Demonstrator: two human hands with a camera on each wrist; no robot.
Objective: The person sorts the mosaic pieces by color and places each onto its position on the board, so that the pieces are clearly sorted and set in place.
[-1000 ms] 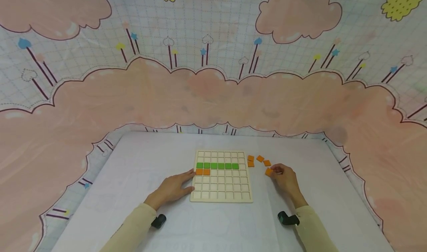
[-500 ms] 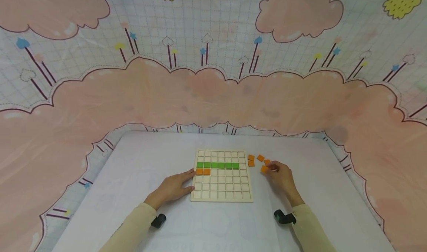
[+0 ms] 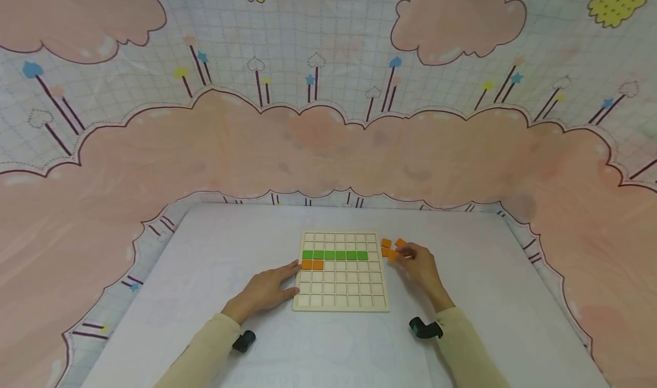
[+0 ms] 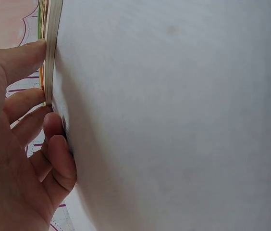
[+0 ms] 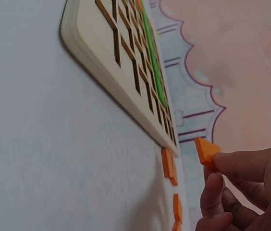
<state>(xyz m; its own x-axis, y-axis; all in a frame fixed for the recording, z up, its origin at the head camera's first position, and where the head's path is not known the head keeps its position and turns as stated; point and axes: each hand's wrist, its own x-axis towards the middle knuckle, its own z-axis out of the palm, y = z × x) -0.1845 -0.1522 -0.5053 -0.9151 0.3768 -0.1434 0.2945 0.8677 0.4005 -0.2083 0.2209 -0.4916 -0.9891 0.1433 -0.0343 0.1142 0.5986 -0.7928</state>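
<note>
A pale wooden board (image 3: 341, 291) with a grid of square recesses lies on the white table. It carries a row of green tiles (image 3: 336, 255), with two orange tiles (image 3: 312, 265) below at the left. My left hand (image 3: 264, 288) rests against the board's left edge; in the left wrist view its thumb (image 4: 27, 58) and a finger touch the side. Beyond the right edge, my right hand (image 3: 421, 268) pinches an orange square tile (image 5: 207, 151) between thumb and fingers, raised above the table. The held tile overlaps the loose ones in the head view.
Several loose orange tiles (image 3: 386, 243) lie beside the board's upper right corner. The white tabletop (image 3: 246, 234) stretches around the board. Behind it hangs a printed cloth (image 3: 328, 154) with clouds and candle shapes.
My right hand has moved left and slightly away from me, carrying the orange tile from the table's right toward the board. The left hand has stayed at the board's edge.
</note>
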